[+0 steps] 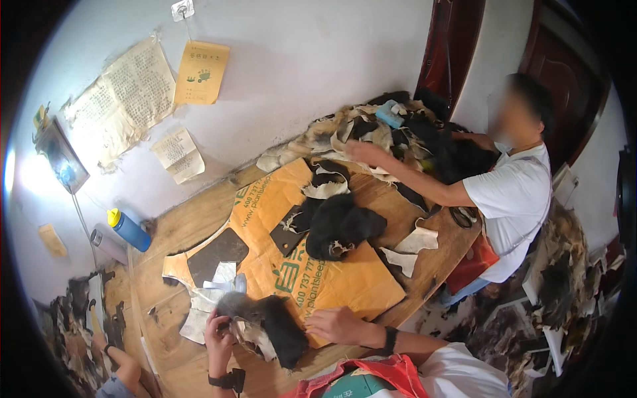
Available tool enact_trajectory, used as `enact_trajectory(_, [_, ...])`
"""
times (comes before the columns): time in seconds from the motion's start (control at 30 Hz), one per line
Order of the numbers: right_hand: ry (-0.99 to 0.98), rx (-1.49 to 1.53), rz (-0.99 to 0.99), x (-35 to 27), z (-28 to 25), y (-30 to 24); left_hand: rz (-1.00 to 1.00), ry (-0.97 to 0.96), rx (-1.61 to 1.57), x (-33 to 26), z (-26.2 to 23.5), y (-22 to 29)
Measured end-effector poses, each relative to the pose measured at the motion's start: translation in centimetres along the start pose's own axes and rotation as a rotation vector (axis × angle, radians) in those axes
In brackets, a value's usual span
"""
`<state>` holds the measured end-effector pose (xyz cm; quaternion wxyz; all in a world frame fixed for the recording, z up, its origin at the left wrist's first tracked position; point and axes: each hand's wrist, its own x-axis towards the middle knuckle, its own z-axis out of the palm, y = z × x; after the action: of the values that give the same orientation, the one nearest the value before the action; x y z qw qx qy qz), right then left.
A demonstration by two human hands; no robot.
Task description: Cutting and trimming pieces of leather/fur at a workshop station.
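A piece of black and grey fur [282, 331] lies at the near edge of the table, its pale hide side partly turned up. My left hand [219, 337] is closed on the left end of this fur. Just right of the fur, my right hand [330, 325] rests on a large orange printed sheet [378, 285], fingers extended, with nothing visible in them. Farther up the sheet sits a bulky black fur piece [345, 225]. Beyond my left hand are a dark cut-out shape [219, 257] and pale papers or hide scraps [202, 312].
Across the right side, a person [511, 172] reaches over a heap of fur scraps [371, 129]. White hide pieces [418, 240] lie near the table's right edge. A blue bottle [129, 230] stands at left. Another person's arm [123, 365] shows lower left. Scraps cover the floor [491, 331].
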<state>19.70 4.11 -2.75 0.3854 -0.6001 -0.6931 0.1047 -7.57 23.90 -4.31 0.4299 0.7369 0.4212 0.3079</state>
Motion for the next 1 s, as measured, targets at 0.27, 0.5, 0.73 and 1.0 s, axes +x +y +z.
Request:
enact_trajectory(0.27, [0.055,-0.034,0.169,-1.2,-8.7,4.3,-0.201,0.158,-0.084,-1.3,0.7,1.5])
enact_trajectory(0.5, [0.076,0.054,-0.003,4.5,-9.2,-0.3,0.261,0.095,0.210,-0.3,7.9,16.2])
enact_trajectory(0.73, [-0.038,0.247,-0.083,5.5,-6.6,1.3,0.095,-0.085,-0.052,-2.0,8.2,17.7])
enact_trajectory(1.0, [-0.417,0.306,0.024,5.6,-6.3,2.0,-0.149,-0.054,-0.347,-3.5,10.0,11.8])
